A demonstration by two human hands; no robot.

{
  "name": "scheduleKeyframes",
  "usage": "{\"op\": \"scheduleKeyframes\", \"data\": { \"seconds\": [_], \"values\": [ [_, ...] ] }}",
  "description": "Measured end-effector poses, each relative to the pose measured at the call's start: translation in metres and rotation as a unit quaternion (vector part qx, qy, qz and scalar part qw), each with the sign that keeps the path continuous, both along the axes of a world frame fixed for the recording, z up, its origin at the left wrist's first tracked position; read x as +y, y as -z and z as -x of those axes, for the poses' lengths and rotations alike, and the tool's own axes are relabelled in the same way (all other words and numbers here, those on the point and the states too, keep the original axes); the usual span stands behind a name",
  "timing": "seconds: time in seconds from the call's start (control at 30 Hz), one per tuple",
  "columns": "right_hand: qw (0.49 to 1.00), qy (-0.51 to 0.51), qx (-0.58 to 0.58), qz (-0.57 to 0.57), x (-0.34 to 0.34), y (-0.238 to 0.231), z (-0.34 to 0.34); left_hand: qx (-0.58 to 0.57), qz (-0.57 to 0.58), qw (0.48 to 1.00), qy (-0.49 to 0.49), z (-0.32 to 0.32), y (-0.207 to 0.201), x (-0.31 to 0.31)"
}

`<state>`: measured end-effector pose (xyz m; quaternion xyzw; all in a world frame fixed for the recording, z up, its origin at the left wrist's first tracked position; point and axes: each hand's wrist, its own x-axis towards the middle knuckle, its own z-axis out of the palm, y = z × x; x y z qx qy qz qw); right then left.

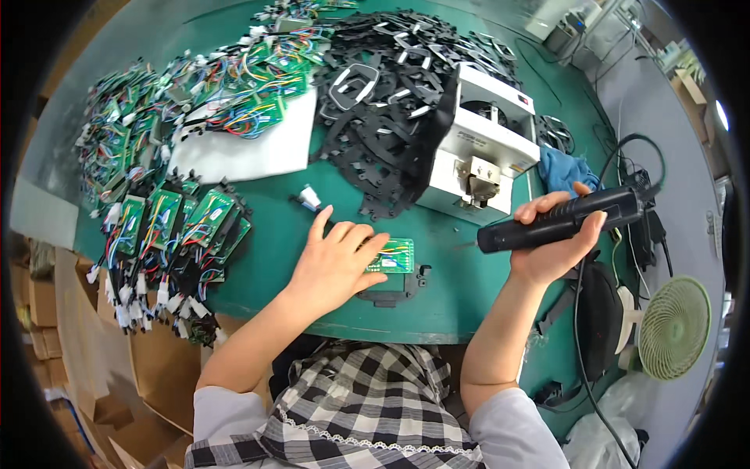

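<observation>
My right hand (553, 242) is wrapped round a black electric screwdriver (562, 221), held level with its bit pointing left above the table. My left hand (334, 262) rests palm down with its fingers spread over a green circuit board (400, 256) and covers its left part. Under the board lies a black plastic bracket (418, 283), its curved arm showing on the near side. Just beyond my left fingertips sits a white connector (310, 197) on a dark lead; whether it belongs to the board is hidden. To the right of the board stands a white screw feeder (476, 148).
Wired circuit boards (262, 78) are heaped at the back left, partly on a white foam sheet (285, 148). Bracketed boards (168, 223) lie in rows at the left edge. Black plastic brackets (383, 141) pile up behind. A blue cloth (566, 168) and green fan (673, 328) are at right.
</observation>
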<state>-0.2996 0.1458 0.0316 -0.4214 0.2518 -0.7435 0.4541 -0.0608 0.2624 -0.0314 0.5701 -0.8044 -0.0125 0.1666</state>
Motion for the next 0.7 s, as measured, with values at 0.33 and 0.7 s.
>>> {"op": "scheduleKeyframes", "data": {
  "seconds": [0.33, 0.7],
  "values": [
    [0.963, 0.086, 0.154, 0.204, -0.019, -0.049, -0.040, 0.008, 0.189, 0.978, -0.093, -0.005, -0.015, 0.010],
    [0.962, 0.100, 0.179, 0.181, -0.020, -0.047, -0.043, 0.151, 0.155, 0.967, -0.131, -0.024, 0.003, 0.023]
  ]
}}
